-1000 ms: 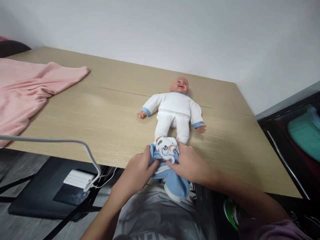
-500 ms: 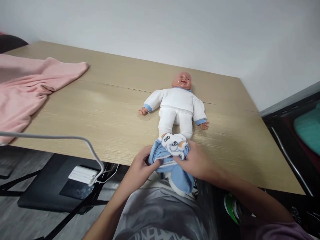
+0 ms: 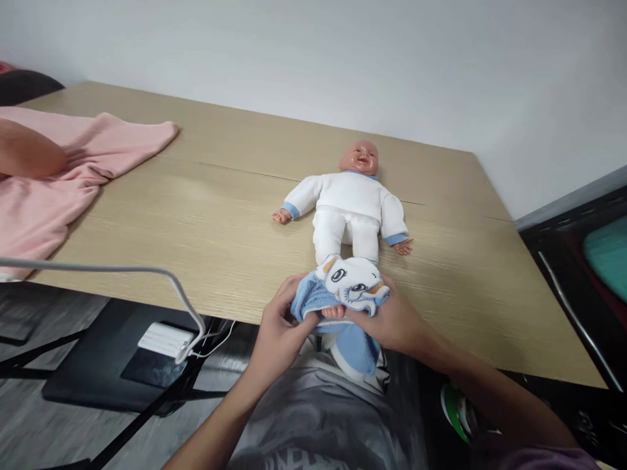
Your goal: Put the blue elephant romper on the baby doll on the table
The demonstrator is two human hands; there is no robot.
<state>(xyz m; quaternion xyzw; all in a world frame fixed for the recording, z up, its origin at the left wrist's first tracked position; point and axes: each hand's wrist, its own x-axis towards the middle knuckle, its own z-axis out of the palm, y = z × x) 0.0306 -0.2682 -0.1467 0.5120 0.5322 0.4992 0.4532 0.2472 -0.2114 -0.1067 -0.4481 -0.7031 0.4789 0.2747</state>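
Note:
A bald baby doll (image 3: 349, 196) in a white top with blue cuffs lies on its back, feet toward me, at the table's front edge. My left hand (image 3: 289, 318) grips the left side of the blue doll pants (image 3: 309, 295), thumb on top. My right hand (image 3: 386, 320) pinches the other side, beside the white animal-face patch (image 3: 350, 282). The doll's toes (image 3: 334, 312) show in the cloth opening between my thumbs. One blue part of the pants (image 3: 356, 349) hangs below the table edge over my lap. The doll's lower legs are hidden by the cloth.
A pink cloth (image 3: 117, 140) lies at the table's left, with a smooth skin-coloured shape (image 3: 29, 150) over it that I cannot identify. A grey cable (image 3: 181, 294) arches at lower left to a white power bank (image 3: 165, 339) on a black chair seat (image 3: 88, 365).
The doll's toes have come into view in the pants' opening. The animal-face patch has shifted slightly right and up. A skin-coloured shape has appeared over the pink cloth.

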